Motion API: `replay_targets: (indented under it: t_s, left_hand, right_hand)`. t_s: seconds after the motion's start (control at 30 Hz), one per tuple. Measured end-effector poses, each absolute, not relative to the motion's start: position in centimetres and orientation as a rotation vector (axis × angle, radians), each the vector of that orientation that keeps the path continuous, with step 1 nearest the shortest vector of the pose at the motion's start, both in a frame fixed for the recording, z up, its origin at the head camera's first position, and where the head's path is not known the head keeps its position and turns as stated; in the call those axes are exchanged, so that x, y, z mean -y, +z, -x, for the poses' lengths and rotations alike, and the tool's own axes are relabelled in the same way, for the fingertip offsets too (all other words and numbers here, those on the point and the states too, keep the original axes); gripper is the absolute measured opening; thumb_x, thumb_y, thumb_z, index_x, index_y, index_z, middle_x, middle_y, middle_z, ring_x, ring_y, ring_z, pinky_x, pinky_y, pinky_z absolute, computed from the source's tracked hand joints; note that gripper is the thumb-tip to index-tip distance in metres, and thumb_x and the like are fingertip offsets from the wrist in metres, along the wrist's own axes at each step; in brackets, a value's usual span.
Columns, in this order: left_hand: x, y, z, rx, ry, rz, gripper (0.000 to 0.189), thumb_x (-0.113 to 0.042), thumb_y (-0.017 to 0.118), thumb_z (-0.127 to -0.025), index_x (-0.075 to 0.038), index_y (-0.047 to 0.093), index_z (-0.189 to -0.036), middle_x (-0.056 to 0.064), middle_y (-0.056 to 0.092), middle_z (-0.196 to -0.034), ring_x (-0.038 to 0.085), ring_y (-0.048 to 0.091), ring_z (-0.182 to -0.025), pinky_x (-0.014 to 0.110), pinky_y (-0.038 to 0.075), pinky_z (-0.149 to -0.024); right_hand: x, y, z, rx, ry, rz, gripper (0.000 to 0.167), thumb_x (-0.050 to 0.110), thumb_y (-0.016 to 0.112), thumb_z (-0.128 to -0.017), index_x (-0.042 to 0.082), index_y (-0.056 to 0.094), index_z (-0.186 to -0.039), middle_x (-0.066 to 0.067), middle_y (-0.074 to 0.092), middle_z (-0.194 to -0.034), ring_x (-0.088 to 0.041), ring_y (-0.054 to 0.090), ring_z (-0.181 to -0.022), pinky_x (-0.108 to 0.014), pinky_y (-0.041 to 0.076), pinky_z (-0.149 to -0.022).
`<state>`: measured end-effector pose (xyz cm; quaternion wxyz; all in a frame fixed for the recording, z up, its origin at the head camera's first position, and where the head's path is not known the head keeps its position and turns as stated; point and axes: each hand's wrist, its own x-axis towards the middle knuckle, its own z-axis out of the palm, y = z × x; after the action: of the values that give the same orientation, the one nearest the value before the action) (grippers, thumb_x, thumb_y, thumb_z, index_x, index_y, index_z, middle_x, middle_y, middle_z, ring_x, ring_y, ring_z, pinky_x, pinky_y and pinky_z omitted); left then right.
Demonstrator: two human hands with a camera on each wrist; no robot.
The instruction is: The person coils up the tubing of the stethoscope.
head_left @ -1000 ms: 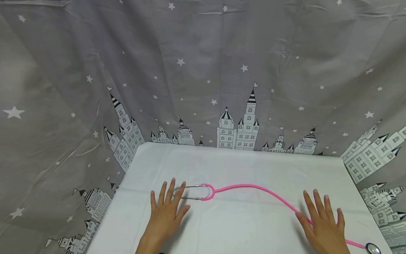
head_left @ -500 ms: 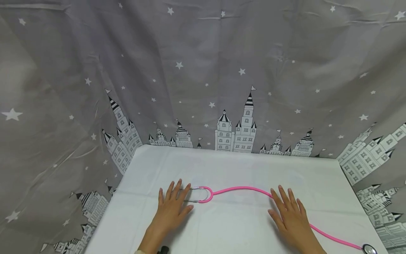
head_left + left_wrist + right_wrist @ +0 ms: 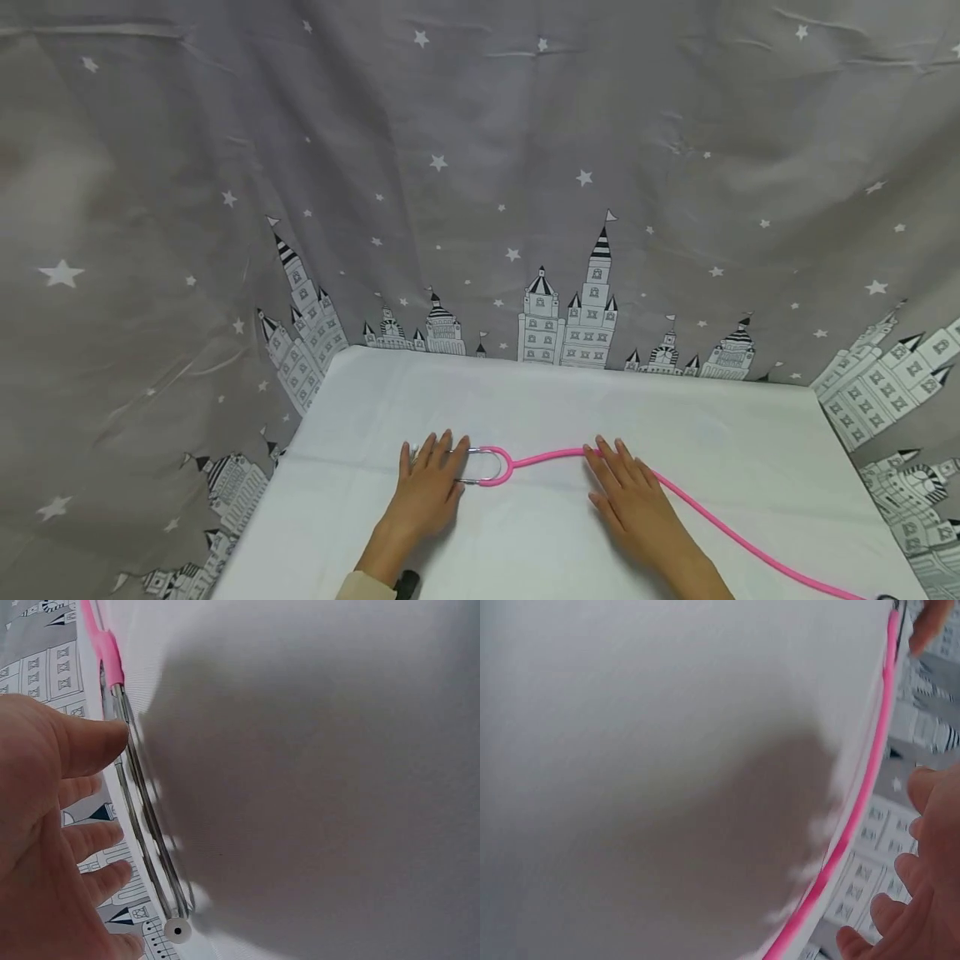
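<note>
A stethoscope with pink tubing (image 3: 720, 525) and a silver metal headset (image 3: 146, 825) lies stretched across the white table. My left hand (image 3: 429, 492) is over the headset, its fingers extended and overlapping the metal tubes in the head view. In the left wrist view, a white eartip (image 3: 178, 931) shows below the fingers. My right hand (image 3: 633, 504), fingers extended, is over the middle of the tubing, which runs past the fingertips in the right wrist view. The chest piece (image 3: 885, 597) is mostly cut off at the lower right edge of the head view.
White cloth covers the table (image 3: 540, 550). Behind it and along both sides hangs a grey curtain (image 3: 480, 125) printed with stars and castles. A black band (image 3: 407, 583) shows at the left wrist beside a beige sleeve (image 3: 365, 587).
My right hand has moved left along the tubing, from near the chest piece to the middle. The left hand has shifted slightly right over the headset. The stethoscope keeps its place on the table.
</note>
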<state>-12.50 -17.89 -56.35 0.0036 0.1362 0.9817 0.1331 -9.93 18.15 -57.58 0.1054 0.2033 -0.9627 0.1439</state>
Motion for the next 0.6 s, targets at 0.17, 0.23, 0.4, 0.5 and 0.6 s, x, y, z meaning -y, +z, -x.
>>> replay_targets:
  t_s: [0.17,0.23,0.4,0.5,0.6]
  left_hand:
    - [17.9,-56.7,12.6,-3.052,0.427,-0.427,0.064,-0.028,0.071,-0.103,-0.016,0.050,-0.161,0.021,0.041,-0.171,0.048,0.035,-0.160,0.079,0.017,-0.127]
    - [17.9,-56.6,12.7,-3.046,0.438,-0.438,0.063,-0.029,0.072,-0.102,-0.016,0.051,-0.161,0.022,0.042,-0.171,0.049,0.036,-0.160,0.079,0.020,-0.126]
    - [18.0,-56.6,12.8,-3.043,0.458,-0.454,0.062,-0.029,0.073,-0.102,-0.014,0.053,-0.159,0.022,0.045,-0.168,0.049,0.041,-0.157,0.078,0.027,-0.124]
    - [18.1,-56.7,13.0,-3.038,0.446,-0.455,0.061,-0.027,0.073,-0.103,-0.015,0.053,-0.159,0.021,0.047,-0.167,0.048,0.044,-0.155,0.077,0.029,-0.124]
    - [18.1,-56.8,13.1,-3.034,0.432,-0.462,0.060,-0.026,0.073,-0.103,-0.017,0.054,-0.158,0.020,0.050,-0.165,0.045,0.046,-0.154,0.075,0.030,-0.124]
  right_hand:
    - [-16.8,-58.1,10.4,2.919,0.477,-0.658,0.070,0.031,0.067,-0.107,0.020,0.038,-0.169,-0.008,0.037,-0.176,-0.041,0.036,-0.162,-0.067,0.037,-0.125]
    - [-16.5,-58.2,10.8,2.934,0.486,-0.677,0.069,0.027,0.067,-0.106,0.020,0.038,-0.169,-0.008,0.038,-0.176,-0.042,0.037,-0.162,-0.067,0.037,-0.124]
    - [-15.7,-57.8,11.5,2.910,0.485,-0.715,0.067,0.016,0.069,-0.104,0.018,0.044,-0.166,-0.012,0.043,-0.172,-0.044,0.045,-0.156,-0.068,0.041,-0.120]
    - [-15.3,-57.6,11.8,2.930,0.470,-0.718,0.066,0.017,0.070,-0.104,0.018,0.045,-0.165,-0.011,0.044,-0.172,-0.043,0.047,-0.155,-0.068,0.040,-0.120]
    - [-14.9,-57.6,12.2,2.986,0.450,-0.708,0.065,0.021,0.069,-0.105,0.020,0.044,-0.165,-0.009,0.041,-0.174,-0.041,0.045,-0.157,-0.070,0.036,-0.123]
